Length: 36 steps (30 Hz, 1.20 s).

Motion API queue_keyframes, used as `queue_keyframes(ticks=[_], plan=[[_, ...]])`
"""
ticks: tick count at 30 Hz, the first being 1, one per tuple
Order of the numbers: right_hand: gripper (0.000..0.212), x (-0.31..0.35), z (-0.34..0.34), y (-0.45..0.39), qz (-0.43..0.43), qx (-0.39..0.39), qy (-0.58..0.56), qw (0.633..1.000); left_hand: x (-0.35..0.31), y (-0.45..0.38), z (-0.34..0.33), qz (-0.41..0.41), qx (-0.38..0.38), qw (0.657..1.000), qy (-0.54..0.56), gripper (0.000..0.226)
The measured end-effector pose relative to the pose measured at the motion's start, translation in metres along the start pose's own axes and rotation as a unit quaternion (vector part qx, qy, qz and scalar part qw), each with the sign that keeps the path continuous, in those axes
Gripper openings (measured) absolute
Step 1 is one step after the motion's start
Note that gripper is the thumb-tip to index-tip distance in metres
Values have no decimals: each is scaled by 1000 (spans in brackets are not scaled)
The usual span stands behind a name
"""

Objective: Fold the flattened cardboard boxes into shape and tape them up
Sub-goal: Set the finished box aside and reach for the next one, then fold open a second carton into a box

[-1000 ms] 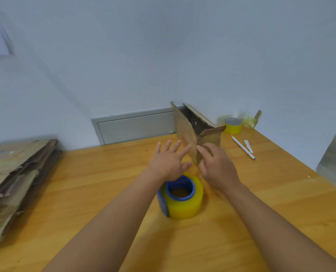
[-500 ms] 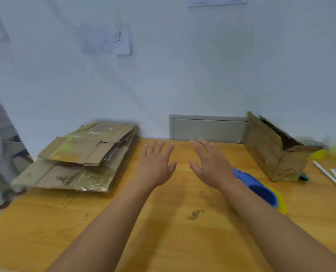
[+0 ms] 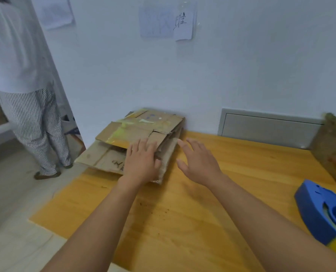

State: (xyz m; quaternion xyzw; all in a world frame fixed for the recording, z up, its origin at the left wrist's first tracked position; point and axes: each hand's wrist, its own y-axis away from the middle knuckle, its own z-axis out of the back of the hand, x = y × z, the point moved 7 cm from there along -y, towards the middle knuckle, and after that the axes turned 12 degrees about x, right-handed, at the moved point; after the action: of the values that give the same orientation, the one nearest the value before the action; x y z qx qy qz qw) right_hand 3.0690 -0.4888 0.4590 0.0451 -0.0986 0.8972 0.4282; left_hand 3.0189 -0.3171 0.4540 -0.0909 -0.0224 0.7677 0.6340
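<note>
The left hand (image 3: 141, 163) lies palm down on the stack of flattened boxes (image 3: 137, 134), fingers straight and relaxed, gripping nothing; its fingertips reach the near edge of the topmost sheet. The right hand (image 3: 197, 161) hovers just beside the stack's right edge, fingers spread and loose, holding nothing, with bare wood of the table (image 3: 183, 209) under it. The stack sits at the far left corner of the table, pushed against the wall (image 3: 241, 65) beyond the hands, and its left part overhangs the table edge to the left of the left hand. Well to the right of the right hand, a folded box (image 3: 334, 146) stands at the frame's edge, partly cut off. Nearer the person on that same side lies a blue tape dispenser (image 3: 320, 213) with a yellow roll, also cut off by the frame. Beyond the right hand, a grey panel (image 3: 267, 127) is set low in the wall. Two paper sheets (image 3: 167, 22) hang higher on the wall. Left of the left hand, past the table edge, another person (image 3: 22, 75) in striped trousers stands on the floor. Between the forearms and toward the person, the tabletop offers open wood, marked only by small dark specks.
</note>
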Motion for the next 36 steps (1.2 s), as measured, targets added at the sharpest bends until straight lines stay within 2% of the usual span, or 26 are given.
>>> queue_keyframes(ticks=[5, 12, 16, 21, 26, 32, 36], plan=[[65, 9, -15, -7, 1, 2, 40, 999, 19, -15, -10, -3, -10, 1000, -7, 67], [65, -2, -21, -8, -5, 1, 49, 999, 11, -19, -3, -35, -140, 989, 26, 44], [66, -17, -15, -3, -28, -11, 15, 999, -16, -6, 8, -118, -217, 966, 81, 45], [75, -47, -3, 15, -73, -27, -14, 997, -55, 18, 21, -195, -254, 934, 159, 44], [87, -79, 29, 44, -109, -88, -63, 988, -94, 34, 53, -239, -282, 901, 228, 40], [88, -122, 81, 81, -136, -179, -108, 968, -125, 29, 93, -176, -307, 825, 441, 9], [92, -161, 110, 107, -148, -232, -163, 947, -143, 13, 94, -114, -287, 806, 505, 18]])
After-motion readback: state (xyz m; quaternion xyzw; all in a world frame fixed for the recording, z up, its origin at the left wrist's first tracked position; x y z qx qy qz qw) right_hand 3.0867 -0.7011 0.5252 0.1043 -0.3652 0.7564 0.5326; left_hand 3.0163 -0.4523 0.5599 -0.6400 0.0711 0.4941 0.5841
